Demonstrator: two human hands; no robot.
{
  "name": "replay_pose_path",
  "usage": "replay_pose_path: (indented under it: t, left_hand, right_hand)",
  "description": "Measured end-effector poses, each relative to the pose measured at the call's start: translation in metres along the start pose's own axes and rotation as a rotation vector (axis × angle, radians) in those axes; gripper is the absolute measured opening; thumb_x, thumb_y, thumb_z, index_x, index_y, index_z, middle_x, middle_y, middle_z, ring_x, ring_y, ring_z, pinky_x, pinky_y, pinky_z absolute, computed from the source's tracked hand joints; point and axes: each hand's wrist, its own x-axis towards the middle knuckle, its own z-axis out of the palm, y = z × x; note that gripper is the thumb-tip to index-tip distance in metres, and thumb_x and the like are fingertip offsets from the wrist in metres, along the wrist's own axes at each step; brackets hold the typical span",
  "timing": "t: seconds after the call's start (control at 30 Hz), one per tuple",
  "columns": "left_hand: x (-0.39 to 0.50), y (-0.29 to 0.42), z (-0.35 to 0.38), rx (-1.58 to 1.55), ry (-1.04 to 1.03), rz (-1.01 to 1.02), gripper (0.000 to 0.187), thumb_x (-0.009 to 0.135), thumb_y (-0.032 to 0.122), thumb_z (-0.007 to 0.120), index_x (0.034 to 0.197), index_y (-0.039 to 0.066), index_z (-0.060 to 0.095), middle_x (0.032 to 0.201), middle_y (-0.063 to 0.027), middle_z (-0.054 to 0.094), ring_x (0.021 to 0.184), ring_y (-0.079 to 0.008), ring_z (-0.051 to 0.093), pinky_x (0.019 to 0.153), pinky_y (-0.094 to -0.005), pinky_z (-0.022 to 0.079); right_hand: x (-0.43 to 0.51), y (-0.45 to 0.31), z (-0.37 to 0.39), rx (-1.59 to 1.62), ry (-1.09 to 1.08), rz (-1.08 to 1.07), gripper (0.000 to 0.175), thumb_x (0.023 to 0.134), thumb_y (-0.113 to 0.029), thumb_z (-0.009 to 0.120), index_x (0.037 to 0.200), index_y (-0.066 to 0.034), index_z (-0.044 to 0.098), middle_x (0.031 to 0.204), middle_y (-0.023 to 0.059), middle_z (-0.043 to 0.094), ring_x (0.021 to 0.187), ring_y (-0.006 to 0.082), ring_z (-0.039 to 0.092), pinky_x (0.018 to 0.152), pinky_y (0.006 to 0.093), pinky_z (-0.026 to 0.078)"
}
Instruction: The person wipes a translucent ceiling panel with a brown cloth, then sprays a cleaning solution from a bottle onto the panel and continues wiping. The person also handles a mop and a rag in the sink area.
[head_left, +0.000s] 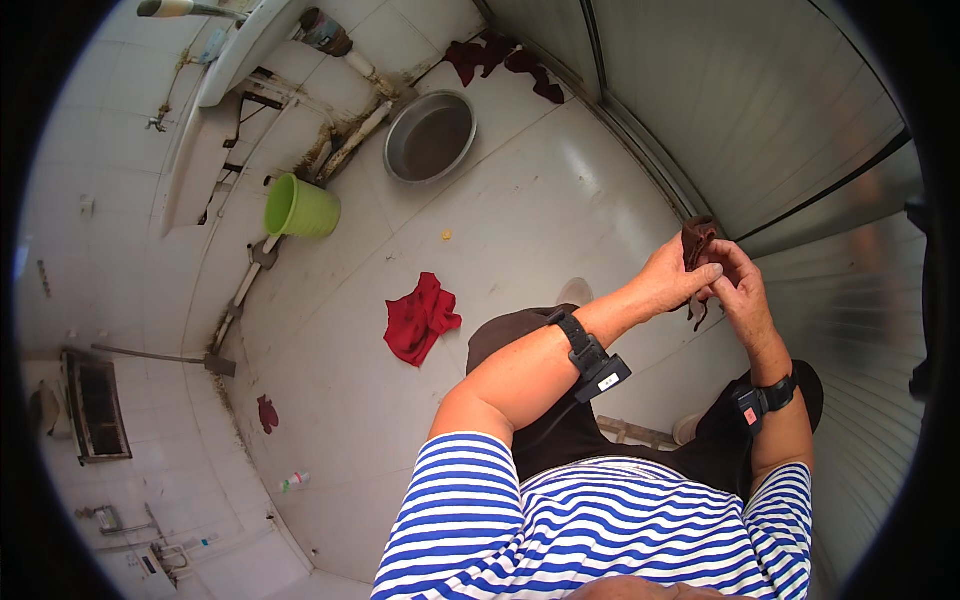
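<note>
My left hand (679, 274) and my right hand (739, 289) meet in front of the ribbed grey panels at the right. Between them is a bunched dark brown cloth (698, 238), folded over at the top, with a thin dangling part below. Both hands grip it, their thumbs and fingertips close together. A crumpled red cloth (421, 321) lies on the tiled floor left of my knees. Several dark red cloths (499, 58) lie by the far wall, and a small dark red piece (267, 415) lies at the left.
A metal basin (466, 146) with dark liquid stands on the far floor. Nearer the left wall are a green plastic bucket (319, 211) and pipes (244, 281) below a white washbasin (247, 49). A small bottle (296, 481) lies at lower left. Sliding panels (735, 97) border the right side.
</note>
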Motion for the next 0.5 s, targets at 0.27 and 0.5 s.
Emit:
replay_pose_path:
  t: [0.27,0.5]
  left_hand:
    - [0.000,0.015,0.011,-0.178,0.083,-0.133,0.040,0.110,0.011,0.065,0.149,0.005,0.058,0.125,-0.0072,0.071,0.110,-0.0155,0.068,0.094,-0.0373,0.062]
    - [0.006,-0.001,0.026,-0.169,0.278,-0.052,0.051,0.105,0.007,0.057,0.156,0.005,0.056,0.130,-0.0137,0.073,0.116,-0.0250,0.070,0.101,-0.0447,0.060]
  right_hand:
    - [-0.009,-0.008,-0.010,0.050,0.065,-0.107,0.049,0.112,-0.002,0.062,0.160,-0.0039,0.058,0.131,0.0103,0.077,0.103,0.0129,0.074,0.086,0.0270,0.062]
    - [-0.017,0.017,-0.021,-0.141,0.215,-0.272,0.042,0.117,-0.010,0.064,0.158,-0.0043,0.063,0.144,0.0087,0.074,0.126,0.0152,0.071,0.101,0.0308,0.060]
